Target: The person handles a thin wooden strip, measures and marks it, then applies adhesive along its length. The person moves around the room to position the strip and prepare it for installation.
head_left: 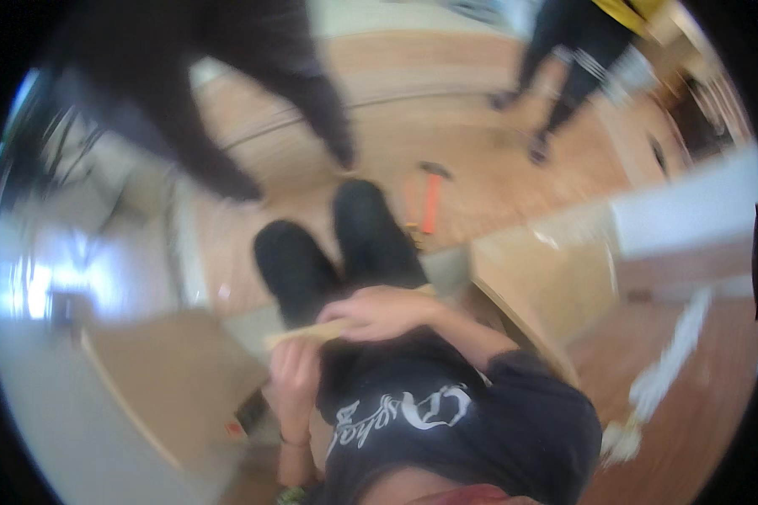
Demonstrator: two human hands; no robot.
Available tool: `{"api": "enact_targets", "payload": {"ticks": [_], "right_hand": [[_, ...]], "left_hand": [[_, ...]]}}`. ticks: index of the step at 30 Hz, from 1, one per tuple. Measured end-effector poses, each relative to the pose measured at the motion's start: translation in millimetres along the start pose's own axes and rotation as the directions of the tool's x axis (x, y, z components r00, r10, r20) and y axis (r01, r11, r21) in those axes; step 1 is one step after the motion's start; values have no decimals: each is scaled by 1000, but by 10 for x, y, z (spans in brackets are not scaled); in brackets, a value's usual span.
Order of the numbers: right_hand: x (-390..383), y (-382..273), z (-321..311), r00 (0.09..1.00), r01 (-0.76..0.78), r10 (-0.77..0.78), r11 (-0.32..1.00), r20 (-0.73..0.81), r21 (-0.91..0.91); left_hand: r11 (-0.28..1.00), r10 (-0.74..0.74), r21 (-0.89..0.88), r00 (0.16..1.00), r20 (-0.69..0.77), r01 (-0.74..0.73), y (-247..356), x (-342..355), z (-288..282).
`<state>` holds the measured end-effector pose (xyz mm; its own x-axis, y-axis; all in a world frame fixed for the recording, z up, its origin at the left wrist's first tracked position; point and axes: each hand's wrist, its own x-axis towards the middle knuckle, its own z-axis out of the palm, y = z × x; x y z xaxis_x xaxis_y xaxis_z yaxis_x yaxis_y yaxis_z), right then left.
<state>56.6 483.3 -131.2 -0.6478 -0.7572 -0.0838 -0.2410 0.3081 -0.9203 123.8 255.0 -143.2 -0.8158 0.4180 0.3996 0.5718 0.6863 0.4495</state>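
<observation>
The left hand (293,369) rises from the lower middle of the frame, its grip folded around the left end of a wooden strip (323,331). The right hand (383,313), forearm slanting in from the right, is closed over the strip farther along, fingers pointing left; blur hides its thumb. The strip, pale, narrow and straight-edged, lies across the lap at centre, a short end showing beyond the right hand. Flat tan panels flank the lap, one lower left (177,370), one right of centre (556,269), their edges bounding the room beside the elbows. An orange-handled hammer (431,202) lies on the wood-toned floor (480,198), upper middle.
</observation>
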Motion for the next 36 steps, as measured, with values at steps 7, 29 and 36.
{"api": "enact_targets", "payload": {"ticks": [7, 29, 36], "right_hand": [[37, -89, -47, 961, -216, 187, 967, 204, 131], [268, 349, -197, 944, -328, 294, 812, 146, 483], [536, 368, -182, 947, -320, 278, 807, 160, 495]], "left_hand": [[992, 54, 117, 998, -18, -52, 59, -100, -161], [977, -56, 211, 990, 131, 27, -258, 279, -87], [939, -86, 334, 996, -11, 84, -522, 147, -19]]}}
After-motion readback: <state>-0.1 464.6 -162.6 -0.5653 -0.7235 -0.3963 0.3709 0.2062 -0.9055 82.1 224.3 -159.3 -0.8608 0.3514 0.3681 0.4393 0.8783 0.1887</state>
